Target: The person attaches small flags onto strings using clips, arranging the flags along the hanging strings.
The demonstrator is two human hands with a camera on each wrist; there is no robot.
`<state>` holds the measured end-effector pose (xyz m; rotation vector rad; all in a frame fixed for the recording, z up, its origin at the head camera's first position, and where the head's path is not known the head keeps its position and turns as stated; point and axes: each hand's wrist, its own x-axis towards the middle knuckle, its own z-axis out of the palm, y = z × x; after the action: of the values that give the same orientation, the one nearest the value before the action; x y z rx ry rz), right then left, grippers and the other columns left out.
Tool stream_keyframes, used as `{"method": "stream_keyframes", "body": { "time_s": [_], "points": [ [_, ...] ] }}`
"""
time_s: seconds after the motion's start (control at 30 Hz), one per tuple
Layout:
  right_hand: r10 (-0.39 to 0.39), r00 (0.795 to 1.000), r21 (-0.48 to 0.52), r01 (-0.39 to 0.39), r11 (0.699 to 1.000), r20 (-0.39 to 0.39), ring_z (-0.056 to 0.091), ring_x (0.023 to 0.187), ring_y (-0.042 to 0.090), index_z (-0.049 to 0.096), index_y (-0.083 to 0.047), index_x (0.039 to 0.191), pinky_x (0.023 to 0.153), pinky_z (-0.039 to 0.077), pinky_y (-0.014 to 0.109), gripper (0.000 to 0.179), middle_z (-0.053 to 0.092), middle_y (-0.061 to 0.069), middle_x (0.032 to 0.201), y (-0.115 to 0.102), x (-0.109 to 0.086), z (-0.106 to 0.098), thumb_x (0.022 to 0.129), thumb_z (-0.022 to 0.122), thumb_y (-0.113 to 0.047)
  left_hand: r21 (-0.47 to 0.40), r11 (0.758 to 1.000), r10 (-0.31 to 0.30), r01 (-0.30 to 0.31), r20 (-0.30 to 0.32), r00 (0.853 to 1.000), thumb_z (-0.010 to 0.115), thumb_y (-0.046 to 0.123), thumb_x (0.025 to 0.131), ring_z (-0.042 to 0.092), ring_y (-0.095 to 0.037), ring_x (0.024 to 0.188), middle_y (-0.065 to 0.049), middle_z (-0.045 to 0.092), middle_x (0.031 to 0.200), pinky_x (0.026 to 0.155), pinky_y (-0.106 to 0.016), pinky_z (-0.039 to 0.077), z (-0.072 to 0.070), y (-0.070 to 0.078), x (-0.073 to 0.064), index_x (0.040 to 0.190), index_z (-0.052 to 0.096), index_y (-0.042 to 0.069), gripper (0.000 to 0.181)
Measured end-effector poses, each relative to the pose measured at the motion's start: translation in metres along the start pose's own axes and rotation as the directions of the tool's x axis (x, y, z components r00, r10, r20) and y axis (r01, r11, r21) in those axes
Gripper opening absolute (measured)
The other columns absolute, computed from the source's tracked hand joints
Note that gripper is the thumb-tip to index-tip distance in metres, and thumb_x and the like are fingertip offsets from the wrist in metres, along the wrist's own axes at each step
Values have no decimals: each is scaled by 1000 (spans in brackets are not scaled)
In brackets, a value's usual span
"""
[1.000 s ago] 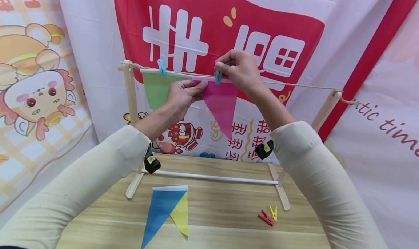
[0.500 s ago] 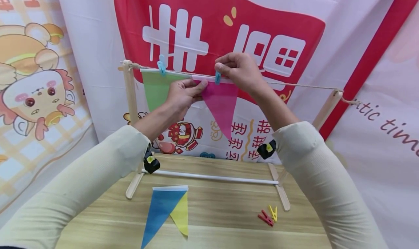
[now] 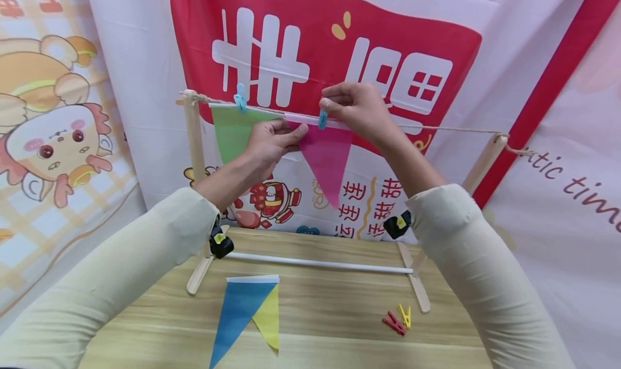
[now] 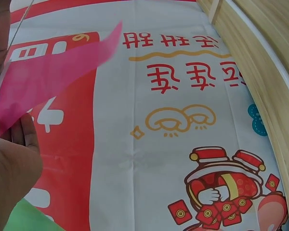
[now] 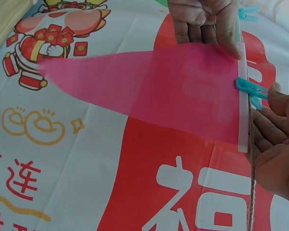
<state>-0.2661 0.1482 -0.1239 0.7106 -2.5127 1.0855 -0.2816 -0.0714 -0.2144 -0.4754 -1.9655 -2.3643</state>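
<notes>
A pink pennant [image 3: 327,153] with a white top strip hangs along the twine [image 3: 451,127] in the head view. My left hand [image 3: 271,145] pinches its upper left corner, thumb in front. At the middle of the strip sits a light-blue clothespin [image 5: 250,88]. The thumb and fingers of my right hand [image 3: 361,110] hold its upper end; the fingers behind it are partly hidden. Left of it hangs a green pennant [image 3: 240,126], with another light-blue clothespin [image 3: 240,98] at its top. My left hand covers part of the green one.
Wooden posts [image 3: 194,137] stand at both ends of the twine, joined low down by a white rod [image 3: 315,262]. On the table [image 3: 339,315] lie a blue pennant [image 3: 242,310] over a yellow pennant [image 3: 269,318], a red clothespin [image 3: 394,323] and a yellow clothespin [image 3: 405,316].
The pink pennant's lower tip has swung slightly left and looks blurred. My right hand has shifted slightly down, with its fingers still at the clothespin. The left hand stays nearly in place.
</notes>
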Motion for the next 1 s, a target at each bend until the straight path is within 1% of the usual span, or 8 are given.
{"method": "stream_keyframes", "body": {
  "time_s": [0.2,0.4,0.57,0.67,0.73,0.83,0.9,1.0],
  "points": [
    [-17,1000,17,17,1000,-6,78,130,28,71,-6,150,110,66,40,47,79,14,142,5,-3,-2,109,76,-28,10,1000,-13,13,6,1000,74,21,109,80,-25,128,-17,76,149,115,-38,63,0,-1,-1,153,68,5,47],
    [-50,998,19,51,999,-38,77,133,25,70,-7,151,112,65,38,51,78,11,146,8,-7,-4,106,81,-29,50,999,-10,10,8,1000,73,22,110,81,-25,125,-18,75,150,116,-39,62,0,-1,-3,154,67,4,48],
    [-88,992,42,92,995,-85,78,128,23,71,-8,149,111,65,35,51,78,9,145,10,-13,-3,104,84,-27,96,995,12,-12,-4,1000,75,24,110,83,-23,120,-18,76,147,116,-39,62,-1,-1,-6,153,68,5,47],
    [-112,985,66,121,990,-133,80,124,21,74,-9,145,109,65,32,46,80,8,141,11,-17,-2,103,84,-25,135,991,21,-19,-15,1000,76,25,109,85,-19,111,-18,78,144,117,-39,62,-3,-2,-8,150,70,5,45],
    [-124,978,87,140,986,-167,81,120,20,76,-10,142,107,66,30,43,81,9,137,11,-19,-2,103,85,-25,152,988,20,-16,-22,1000,77,25,109,86,-19,108,-17,79,142,118,-40,61,-5,-2,-9,147,71,4,44],
    [-138,967,118,166,979,-213,82,115,19,79,-9,137,104,66,29,38,83,10,132,13,-22,-1,102,85,-25,166,986,22,-16,-34,999,78,26,108,85,-26,114,-16,81,139,118,-41,61,-7,-3,-10,144,73,4,42],
    [-145,961,131,180,975,-237,83,112,19,80,-9,134,103,67,29,36,83,11,129,13,-24,-1,102,85,-25,168,985,28,-21,-39,999,78,25,108,84,-30,119,-15,81,138,116,-40,62,-8,-4,-11,143,74,5,41],
    [-168,949,133,209,969,-268,83,110,19,81,-7,131,102,67,29,34,84,12,126,15,-27,0,102,85,-24,176,984,38,-30,-42,998,79,26,107,85,-26,114,-14,82,136,111,-36,64,-9,-5,-11,143,74,5,41]
  ]
}}
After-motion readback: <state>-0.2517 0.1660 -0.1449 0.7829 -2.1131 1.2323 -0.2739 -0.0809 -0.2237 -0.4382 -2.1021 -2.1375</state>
